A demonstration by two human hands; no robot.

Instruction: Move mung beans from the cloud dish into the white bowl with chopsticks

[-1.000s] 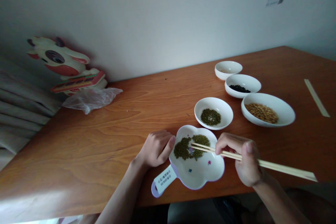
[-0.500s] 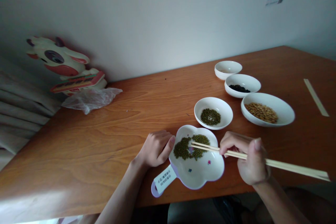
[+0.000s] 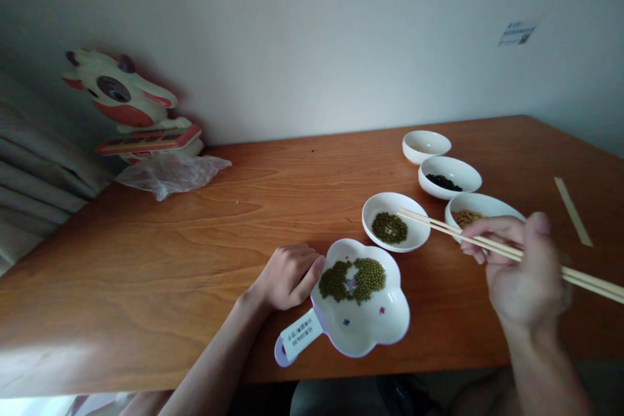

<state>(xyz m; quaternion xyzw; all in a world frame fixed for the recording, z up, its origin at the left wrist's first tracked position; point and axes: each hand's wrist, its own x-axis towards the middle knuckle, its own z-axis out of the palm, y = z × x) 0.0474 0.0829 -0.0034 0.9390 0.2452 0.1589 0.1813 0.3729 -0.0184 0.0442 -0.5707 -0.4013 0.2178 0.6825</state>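
Observation:
My right hand point(image 3: 524, 266) is closed around a pair of wooden chopsticks point(image 3: 492, 246). Their tips are over the right part of a white bowl point(image 3: 416, 234) containing green mung beans point(image 3: 389, 227); I cannot make out a bean between them. Closer to me lies a white flower-shaped dish point(image 3: 361, 335) with a lilac rim and a labelled handle point(image 3: 299, 336). More mung beans point(image 3: 369, 278) are gathered in its far half, over printed coloured motifs. Beside its left edge rests my left hand point(image 3: 292, 278), fingers curled and thumb against the rim.
Behind my right hand stand a bowl of tan beans point(image 3: 487, 203), partly hidden, a bowl of black beans point(image 3: 468, 179) and another white bowl point(image 3: 426, 146). A flat pale strip point(image 3: 572, 211) lies far right. At back left are a cow toy point(image 3: 141, 107) and a clear plastic bag point(image 3: 173, 175).
My right hand has carried the chopsticks up and to the right, from the beans in the flower-shaped dish to over the mung bean bowl. My left hand stays by the dish; the view has shifted slightly.

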